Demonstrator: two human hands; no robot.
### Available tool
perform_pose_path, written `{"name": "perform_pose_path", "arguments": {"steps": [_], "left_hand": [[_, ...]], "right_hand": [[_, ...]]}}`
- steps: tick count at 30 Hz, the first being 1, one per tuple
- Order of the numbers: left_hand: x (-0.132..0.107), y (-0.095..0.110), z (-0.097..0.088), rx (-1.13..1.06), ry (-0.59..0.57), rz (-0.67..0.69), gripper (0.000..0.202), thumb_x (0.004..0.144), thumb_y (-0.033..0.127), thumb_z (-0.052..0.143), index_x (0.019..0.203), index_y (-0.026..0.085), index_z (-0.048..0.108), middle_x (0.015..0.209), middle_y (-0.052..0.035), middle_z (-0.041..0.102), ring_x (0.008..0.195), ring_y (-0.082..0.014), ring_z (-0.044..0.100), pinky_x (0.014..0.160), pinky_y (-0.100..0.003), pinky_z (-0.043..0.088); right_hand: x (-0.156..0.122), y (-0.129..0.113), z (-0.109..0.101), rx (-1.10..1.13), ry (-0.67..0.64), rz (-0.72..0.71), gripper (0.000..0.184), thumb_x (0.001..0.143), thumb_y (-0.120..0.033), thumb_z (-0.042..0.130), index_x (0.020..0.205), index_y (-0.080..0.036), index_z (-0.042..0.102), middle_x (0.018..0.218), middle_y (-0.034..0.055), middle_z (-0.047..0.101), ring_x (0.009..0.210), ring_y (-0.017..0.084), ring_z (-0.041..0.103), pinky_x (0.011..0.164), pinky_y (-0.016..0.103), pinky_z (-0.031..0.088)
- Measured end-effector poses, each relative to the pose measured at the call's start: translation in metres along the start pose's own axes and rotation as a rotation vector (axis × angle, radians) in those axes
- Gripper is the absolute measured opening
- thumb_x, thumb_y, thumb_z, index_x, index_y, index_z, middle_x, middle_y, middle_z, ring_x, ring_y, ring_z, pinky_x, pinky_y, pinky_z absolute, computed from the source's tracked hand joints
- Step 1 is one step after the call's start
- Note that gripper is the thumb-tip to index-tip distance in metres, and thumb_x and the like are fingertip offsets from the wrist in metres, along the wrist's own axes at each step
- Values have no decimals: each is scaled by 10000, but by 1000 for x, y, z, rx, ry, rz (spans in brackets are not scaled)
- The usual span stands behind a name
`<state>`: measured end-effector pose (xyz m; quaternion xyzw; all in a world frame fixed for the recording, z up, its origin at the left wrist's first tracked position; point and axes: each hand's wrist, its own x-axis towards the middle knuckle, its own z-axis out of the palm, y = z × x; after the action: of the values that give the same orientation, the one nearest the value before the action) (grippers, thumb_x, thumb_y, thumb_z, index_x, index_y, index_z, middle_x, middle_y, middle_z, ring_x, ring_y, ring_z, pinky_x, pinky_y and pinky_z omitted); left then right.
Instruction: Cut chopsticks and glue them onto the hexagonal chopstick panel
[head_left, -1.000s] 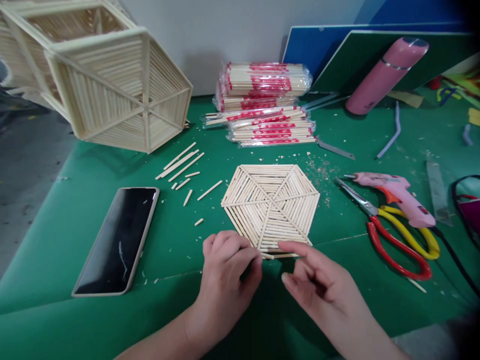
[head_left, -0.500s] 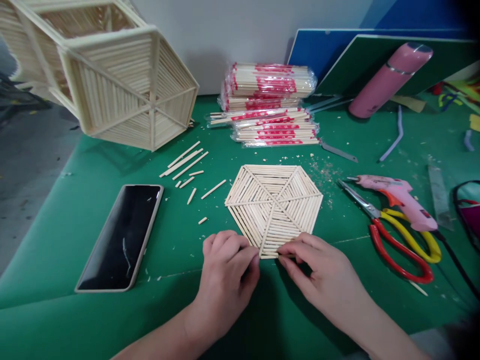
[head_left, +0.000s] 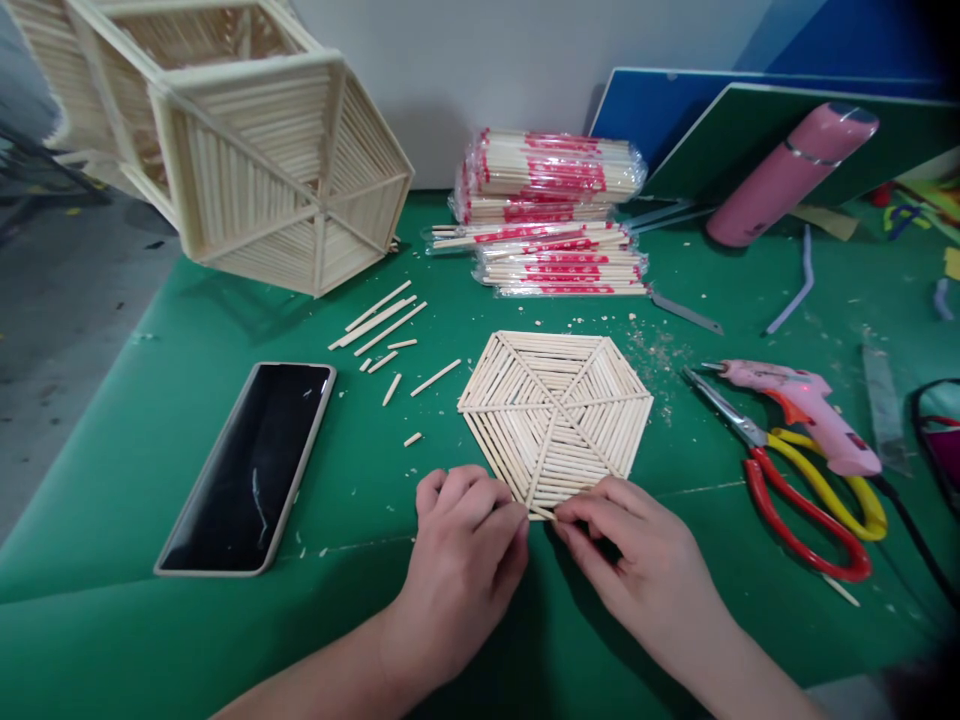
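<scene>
A flat six-sided panel of cut chopsticks lies on the green table, spokes crossing at its middle. My left hand is closed at its near left corner, thumb and forefinger pressed together there; the fingertips are partly hidden. At the near edge, my right hand pinches a short chopstick piece, which sits slightly askew against the panel's outermost stick. My right fingers cover much of that piece. Loose cut chopstick pieces are scattered beyond my left hand.
A phone lies left. A large chopstick lantern-like frame stands behind it. Wrapped chopsticks are stacked at the back. Right are scissors, a pink glue gun, a blade and a pink flask.
The camera view has shifted slightly. The chopstick piece at my right fingertips is now tilted against the near edge; both hands stay at the panel.
</scene>
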<state>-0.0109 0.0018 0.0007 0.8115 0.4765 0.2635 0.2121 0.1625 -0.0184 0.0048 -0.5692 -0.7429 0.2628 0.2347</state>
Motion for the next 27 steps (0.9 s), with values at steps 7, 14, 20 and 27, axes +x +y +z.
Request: {"name": "perform_pose_path", "arguments": {"steps": [7,14,20,27], "left_hand": [[-3,-2,-1,-10,-30,-2,151,803,142,464,780,199,602,753,-6,580,780,-169,448,699,-365,285],[-3,-1,-4,1,-29,-8,131,808,159,470,805,205,593,788,-6,587,789,-167,455,708,-368,284],[-3,-2,-2,23,-30,-20,115,797,160,480,775,204,583,801,-3,596,817,-178,473,738,-382,281],[-3,-4,-2,30,-27,-23,126,790,159,470,730,191,576,780,5,598,820,-174,478,744,-379,285]], "right_hand": [[13,-8,-11,-59,-89,-59,167,851,-193,425,811,-192,587,756,25,530,715,143,494,629,272,381],[41,-7,-42,-317,-379,-307,174,858,-167,410,819,-195,577,754,17,519,716,149,466,609,264,363],[59,-17,-51,-523,-484,-488,97,776,-119,526,721,-198,539,712,-8,525,642,145,461,552,272,330],[76,-29,-40,-609,-506,-649,110,683,-110,616,654,-208,575,623,-9,559,564,157,506,486,288,334]]}}
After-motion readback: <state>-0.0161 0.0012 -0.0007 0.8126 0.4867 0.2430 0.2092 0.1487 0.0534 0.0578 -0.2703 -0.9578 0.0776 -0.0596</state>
